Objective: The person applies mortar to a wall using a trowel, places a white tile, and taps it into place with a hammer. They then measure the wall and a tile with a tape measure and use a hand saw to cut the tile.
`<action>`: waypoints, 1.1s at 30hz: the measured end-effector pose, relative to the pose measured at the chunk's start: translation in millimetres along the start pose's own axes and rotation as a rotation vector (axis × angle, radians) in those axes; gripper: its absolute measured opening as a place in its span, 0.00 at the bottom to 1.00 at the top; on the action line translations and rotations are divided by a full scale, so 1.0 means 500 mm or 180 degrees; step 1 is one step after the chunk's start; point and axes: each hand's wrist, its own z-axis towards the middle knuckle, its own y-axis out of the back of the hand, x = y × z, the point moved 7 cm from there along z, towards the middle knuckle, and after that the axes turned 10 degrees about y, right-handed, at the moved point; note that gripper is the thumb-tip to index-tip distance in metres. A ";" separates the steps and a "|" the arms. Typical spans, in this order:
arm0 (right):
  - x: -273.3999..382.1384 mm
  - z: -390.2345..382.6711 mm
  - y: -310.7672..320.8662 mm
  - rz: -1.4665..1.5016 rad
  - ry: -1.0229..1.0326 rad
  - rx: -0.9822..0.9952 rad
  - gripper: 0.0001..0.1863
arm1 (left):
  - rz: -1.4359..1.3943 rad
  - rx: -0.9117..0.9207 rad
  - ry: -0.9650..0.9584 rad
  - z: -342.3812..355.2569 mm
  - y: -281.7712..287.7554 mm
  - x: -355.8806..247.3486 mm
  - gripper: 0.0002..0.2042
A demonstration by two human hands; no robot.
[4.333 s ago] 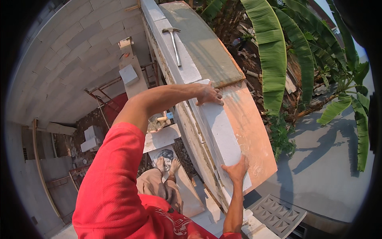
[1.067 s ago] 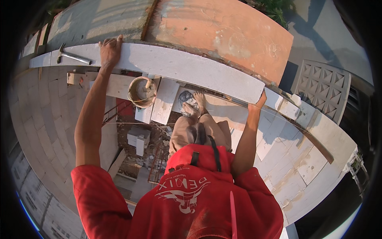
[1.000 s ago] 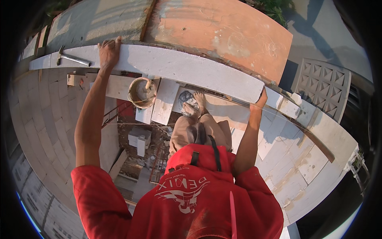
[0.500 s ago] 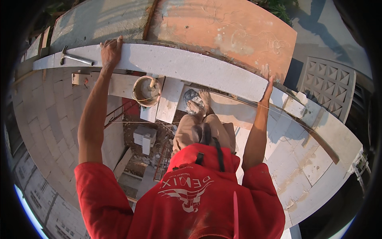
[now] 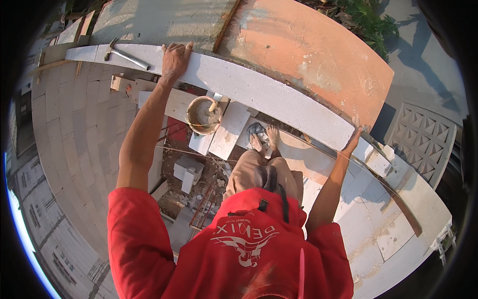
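Observation:
A long white lightweight concrete block (image 5: pixel 269 97) lies along the top of the wall, bent by the lens. My left hand (image 5: pixel 175 61) grips its upper face toward the left, fingers curled over the far edge. At the block's right end, my right hand (image 5: pixel 352 139) clasps the end face, with fingertips reaching the far side. A claw hammer (image 5: pixel 128 56) with a metal handle rests on the white blocks left of my left hand. Below the wall stands a mortar bucket (image 5: pixel 203 115), with a tool handle sticking out of the grey mix.
My bare feet stand on a board (image 5: pixel 298 149) beside a crumpled dark plastic bag (image 5: pixel 255 132). A taut string (image 5: pixel 356 162) runs along the wall's right part. Beyond the wall is an orange panel (image 5: pixel 318 55). Loose blocks (image 5: pixel 188 172) and rubble lie far below.
The whole view has shifted, so the wall, bucket and both hands appear farther right. My hands keep about the same places on the block.

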 end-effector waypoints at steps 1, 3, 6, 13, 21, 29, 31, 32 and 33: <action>0.003 -0.022 0.034 -0.0457 0.0169 -0.0137 0.32 | 0.0032 -0.0001 0.0035 -0.001 0.000 0.000 0.23; 0.029 -0.111 0.107 -0.1778 0.0350 -0.0497 0.29 | -0.0026 -0.0061 0.0035 -0.004 0.001 0.001 0.23; 0.052 -0.283 0.119 -0.2533 0.0282 -0.0650 0.22 | -0.0015 -0.0004 0.0032 -0.006 -0.003 0.006 0.23; 0.112 -0.451 -0.353 -0.3046 0.1272 0.1220 0.14 | 0.0096 -0.0148 0.0434 -0.023 0.021 -0.073 0.18; -0.044 -0.436 -1.139 -0.2470 0.2469 0.3580 0.13 | -0.0424 0.0376 0.0248 -0.067 -0.058 -0.198 0.25; -0.470 -0.555 -1.505 -0.4039 0.2513 0.4561 0.30 | -0.0598 -0.0324 0.0258 -0.077 -0.089 -0.179 0.16; -0.551 -0.570 -1.512 -0.4373 0.2382 0.4382 0.32 | -0.0133 -0.0412 0.0212 -0.071 -0.089 -0.185 0.19; -0.575 -0.576 -1.518 -0.4275 0.2552 0.4343 0.32 | -0.0355 -0.0166 0.0352 -0.066 -0.094 -0.186 0.19; -0.596 -0.577 -1.523 -0.4210 0.2682 0.4261 0.32 | -0.0566 0.0092 0.0473 -0.063 -0.096 -0.186 0.20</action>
